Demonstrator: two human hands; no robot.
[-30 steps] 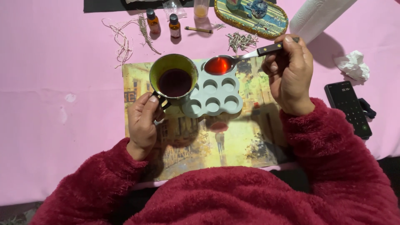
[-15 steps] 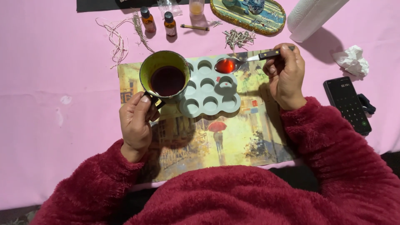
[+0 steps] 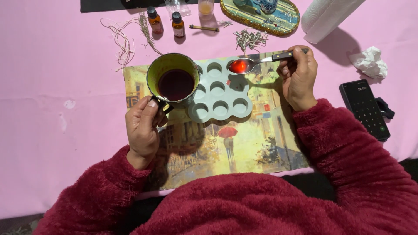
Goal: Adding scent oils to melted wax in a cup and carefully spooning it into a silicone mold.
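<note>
Two hands: left fingers [image 3: 150, 109] clamp one mug [image 3: 173, 80], right fingers [image 3: 298, 54] one spoon [image 3: 257, 63].

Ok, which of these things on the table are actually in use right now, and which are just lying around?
In use:
left hand holding the mug of dark liquid
right hand holding the spoon of red liquid
grey mould tray

Lying about:
two amber bottles
paper towel roll
crumpled tissue
phone
dried sprigs
</note>
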